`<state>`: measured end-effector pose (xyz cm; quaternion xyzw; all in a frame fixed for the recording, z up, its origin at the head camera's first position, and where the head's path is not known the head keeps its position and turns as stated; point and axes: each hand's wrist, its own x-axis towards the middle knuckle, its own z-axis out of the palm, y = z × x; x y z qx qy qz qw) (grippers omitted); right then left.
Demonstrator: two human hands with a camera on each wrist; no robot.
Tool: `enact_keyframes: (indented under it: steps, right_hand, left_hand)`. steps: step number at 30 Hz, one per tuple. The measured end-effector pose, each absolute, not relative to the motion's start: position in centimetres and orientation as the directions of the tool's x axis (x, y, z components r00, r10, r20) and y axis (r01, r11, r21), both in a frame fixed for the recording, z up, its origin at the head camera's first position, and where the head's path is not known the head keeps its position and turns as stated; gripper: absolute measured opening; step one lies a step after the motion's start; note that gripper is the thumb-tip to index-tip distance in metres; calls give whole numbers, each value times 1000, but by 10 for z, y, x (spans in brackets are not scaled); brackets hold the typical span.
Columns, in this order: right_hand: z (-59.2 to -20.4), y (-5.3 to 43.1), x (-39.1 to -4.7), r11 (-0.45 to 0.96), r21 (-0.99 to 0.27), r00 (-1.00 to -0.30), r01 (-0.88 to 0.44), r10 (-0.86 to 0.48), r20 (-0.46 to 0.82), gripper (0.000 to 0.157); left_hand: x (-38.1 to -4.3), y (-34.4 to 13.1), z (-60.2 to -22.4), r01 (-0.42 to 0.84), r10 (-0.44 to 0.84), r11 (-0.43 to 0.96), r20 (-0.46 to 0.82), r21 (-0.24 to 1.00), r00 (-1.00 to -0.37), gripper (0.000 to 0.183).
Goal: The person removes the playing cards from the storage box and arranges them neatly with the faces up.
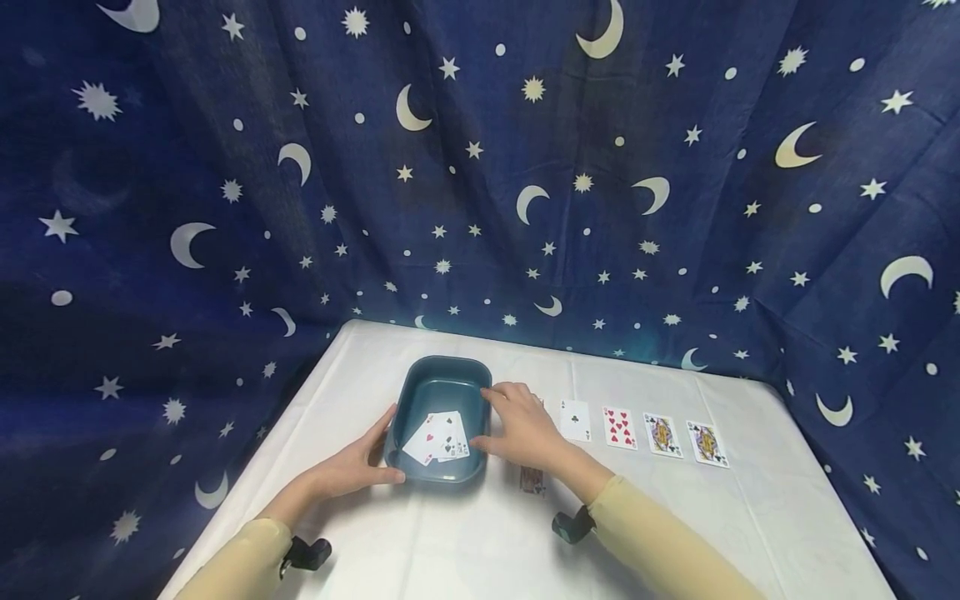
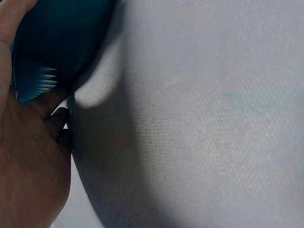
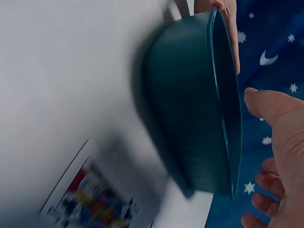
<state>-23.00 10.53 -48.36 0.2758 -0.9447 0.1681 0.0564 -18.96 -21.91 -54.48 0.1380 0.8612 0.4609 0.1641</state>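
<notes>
A teal plastic tub [image 1: 438, 480] stands toward the left of the table with several playing cards [image 1: 444, 435] overlapping on its floor. My left hand [image 1: 351, 467] grips the tub's left side, fingers around its wall in the left wrist view. Near the right rim, my right hand [image 1: 525, 425] hovers with thumb and fingers spread. The right wrist view shows the right thumb [image 3: 259, 102] apart from the rim, the other fingers loosely bent. Below the right hand lies a face card [image 1: 532, 481], partly covered by the forearm's side.
To the right, a row of face-up cards includes an ace of clubs [image 1: 575, 420], a red heart card [image 1: 619, 427] and two face cards [image 1: 663, 435]. A white cloth covers the table [image 1: 465, 550]. Behind it hangs a dark blue curtain [image 1: 480, 183] with moons and stars.
</notes>
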Motion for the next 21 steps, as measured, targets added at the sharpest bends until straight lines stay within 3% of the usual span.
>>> enact_keyframes:
  steps: [7, 16, 21]
  right_hand:
    - [-485, 70, -235, 786, -185, -808, -589, -573, 137, 82]
    - [-494, 38, -241, 757, -44, -759, -651, -651, 19, 54]
    - [-498, 31, -242, 691, 25, -691, -722, -720, -58, 35]
  left_hand:
    - [-188, -219, -545, 87, 372, 558, -155, 825, -915, 110]
    - [-187, -220, -545, 85, 382, 547, -159, 833, -910, 109]
    - [-187, -219, -543, 82, 391, 537, -161, 840, -906, 108]
